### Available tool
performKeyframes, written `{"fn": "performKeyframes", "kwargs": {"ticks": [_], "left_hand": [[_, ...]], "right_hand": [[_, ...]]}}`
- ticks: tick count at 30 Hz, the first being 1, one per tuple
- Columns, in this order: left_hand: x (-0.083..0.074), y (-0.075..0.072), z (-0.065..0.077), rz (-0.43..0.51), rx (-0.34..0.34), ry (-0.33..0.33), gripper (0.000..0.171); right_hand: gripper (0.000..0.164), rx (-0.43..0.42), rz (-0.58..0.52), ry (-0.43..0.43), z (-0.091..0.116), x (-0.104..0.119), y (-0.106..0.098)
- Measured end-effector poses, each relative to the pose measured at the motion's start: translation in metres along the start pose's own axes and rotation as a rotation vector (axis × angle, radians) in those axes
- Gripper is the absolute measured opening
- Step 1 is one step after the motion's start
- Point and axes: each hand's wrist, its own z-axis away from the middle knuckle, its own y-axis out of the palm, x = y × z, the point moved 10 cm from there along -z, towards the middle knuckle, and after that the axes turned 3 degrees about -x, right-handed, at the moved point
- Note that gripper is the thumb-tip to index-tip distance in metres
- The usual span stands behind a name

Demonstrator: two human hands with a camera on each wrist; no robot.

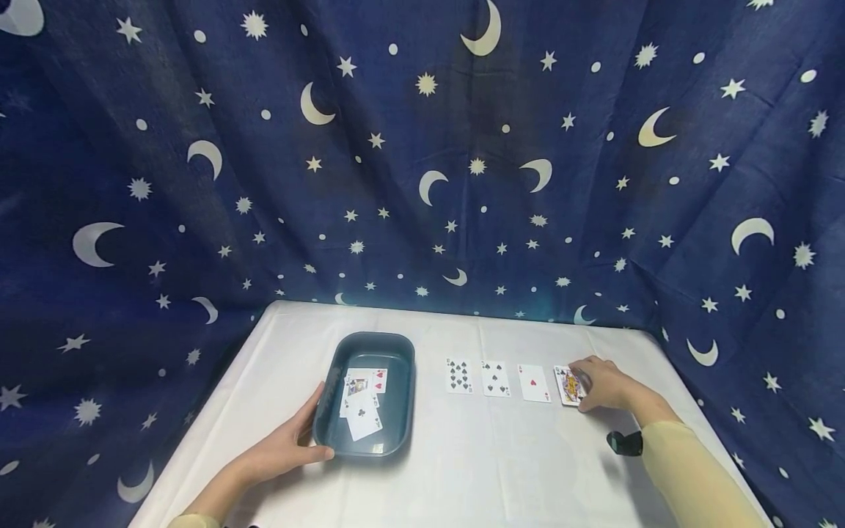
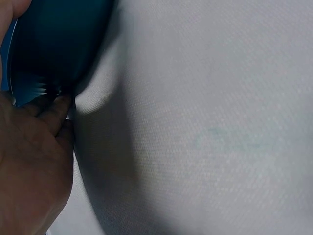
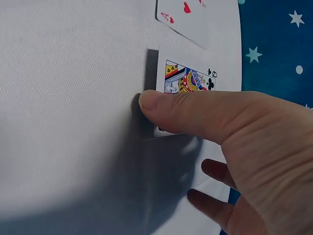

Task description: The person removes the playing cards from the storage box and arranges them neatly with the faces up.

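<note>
In the head view my left hand (image 1: pixel 284 447) grips the left side of a dark teal plastic tray (image 1: pixel 396 446), thumb at its near corner. The left wrist view shows the fingers tucked under the tray (image 2: pixel 58 34). Several overlapping face-up playing cards, an ace of clubs (image 1: pixel 364 416) among them, lie in the tray. At the right end of a card row, my right hand (image 1: pixel 604 385) holds a queen of clubs (image 1: pixel 569 386). My thumb presses on the near edge of the queen (image 3: pixel 188 81) in the right wrist view; any fingertips behind it are hidden.
Left of the queen, an ace of hearts (image 1: pixel 533 384), a black number card (image 1: pixel 496 379) and a spade card (image 1: pixel 458 376) lie face up, spaced apart. A white cloth covers the table (image 1: pixel 455 469). A dark blue star-and-moon curtain (image 1: pixel 396 242) hangs behind and at both sides.
</note>
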Motion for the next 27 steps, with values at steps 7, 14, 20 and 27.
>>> {"fn": "performKeyframes", "kwargs": {"ticks": [7,14,20,27], "left_hand": [[-0.0004,0.0001,0.0007,0.018,0.009,0.002,0.117],[-0.0023,0.0004,0.0008,0.024,0.007,0.001,0.118],[-0.0017,0.0009,0.0012,0.03,0.008,0.008,0.118],[-0.0018,0.0006,0.0018,0.038,0.008,0.017,0.118]], "right_hand": [[0.087,0.023,-0.005,0.038,-0.0017,-0.0056,0.0023],[0.086,0.026,0.013,0.049,-0.0039,-0.0081,0.0037],[0.085,0.025,0.019,0.047,-0.0057,-0.0082,0.0049],[0.084,0.03,0.026,0.04,-0.007,-0.008,0.0053]]}}
